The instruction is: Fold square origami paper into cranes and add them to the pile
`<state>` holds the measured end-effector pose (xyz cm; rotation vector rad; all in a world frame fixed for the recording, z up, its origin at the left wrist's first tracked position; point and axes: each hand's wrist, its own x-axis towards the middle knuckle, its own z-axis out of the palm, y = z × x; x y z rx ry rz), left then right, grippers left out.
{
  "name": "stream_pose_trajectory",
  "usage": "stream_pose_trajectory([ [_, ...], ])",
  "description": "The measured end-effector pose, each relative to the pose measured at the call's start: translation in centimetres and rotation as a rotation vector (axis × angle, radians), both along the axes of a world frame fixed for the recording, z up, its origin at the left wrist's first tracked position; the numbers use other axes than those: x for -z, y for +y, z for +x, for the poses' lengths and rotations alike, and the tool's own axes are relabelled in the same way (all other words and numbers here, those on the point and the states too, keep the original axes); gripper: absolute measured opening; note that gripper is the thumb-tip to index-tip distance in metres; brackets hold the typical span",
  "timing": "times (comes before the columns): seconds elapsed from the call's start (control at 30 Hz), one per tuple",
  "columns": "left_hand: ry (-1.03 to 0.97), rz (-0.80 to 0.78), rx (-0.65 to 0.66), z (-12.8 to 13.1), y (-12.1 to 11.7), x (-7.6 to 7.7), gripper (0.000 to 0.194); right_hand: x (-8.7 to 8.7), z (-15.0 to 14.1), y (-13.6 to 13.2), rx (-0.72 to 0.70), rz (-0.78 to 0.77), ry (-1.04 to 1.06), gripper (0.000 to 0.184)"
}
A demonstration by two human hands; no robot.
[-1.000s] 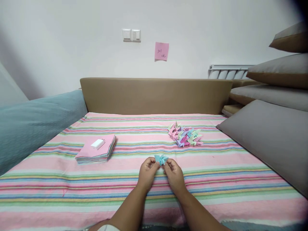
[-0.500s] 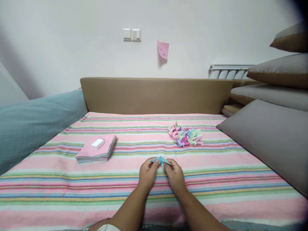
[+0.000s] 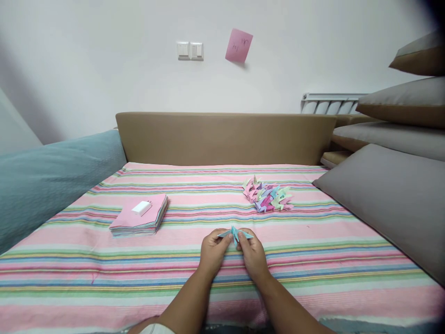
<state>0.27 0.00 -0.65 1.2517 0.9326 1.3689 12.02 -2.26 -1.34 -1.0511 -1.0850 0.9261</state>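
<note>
A light blue origami crane [image 3: 234, 234] is held between my two hands, its wings spread to either side. My left hand [image 3: 214, 248] pinches its left wing between thumb and fingers. On the other wing, my right hand [image 3: 252, 250] has its thumb on top and its fingers beneath. Beyond my hands, to the right, lies a pile of folded paper cranes [image 3: 267, 197] in pink, purple, green and blue.
A stack of coloured paper squares [image 3: 139, 227] lies at left, with a white charger plug [image 3: 142, 208] on top. Grey cushions [image 3: 389, 195] are heaped at right, a blue bolster [image 3: 62, 171] at left. A pink note [image 3: 239, 45] is against the wall above the brown backrest [image 3: 222, 139].
The crane has tilted and shifted slightly right between my fingers, and my right thumb has moved onto its wing. On the wall, the pink note has swung upward.
</note>
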Motion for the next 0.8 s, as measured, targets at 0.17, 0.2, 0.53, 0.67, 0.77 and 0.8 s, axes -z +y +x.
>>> stream_pose_trajectory([
  [0.17, -0.014, 0.007, 0.017, 0.05, -0.10, -0.23, 0.021, -0.11, 0.12, 0.12, -0.001, -0.029, -0.033, 0.035],
  [0.2, -0.013, 0.012, 0.025, 0.07, -0.15, -0.31, 0.021, -0.16, 0.16, 0.16, -0.002, -0.008, -0.040, 0.035],
  [0.53, -0.078, -0.108, 0.045, 0.31, -0.24, -0.65, 0.033, 0.13, 0.12, 0.23, 0.018, 0.006, -0.013, 0.032],
  [0.67, 0.093, -0.025, 0.048, 0.38, -0.50, -0.74, 0.038, -0.03, 0.06, 0.16, 0.012, 0.026, -0.038, 0.031],
  [0.77, 0.216, 0.038, 0.063, 0.44, -0.84, -0.87, 0.040, -0.11, -0.04, 0.12, -0.011, 0.055, -0.036, 0.030],
  [0.8, 0.240, 0.049, 0.065, 0.45, -0.93, -0.89, 0.040, -0.10, -0.08, 0.11, -0.013, 0.058, -0.029, 0.030],
])
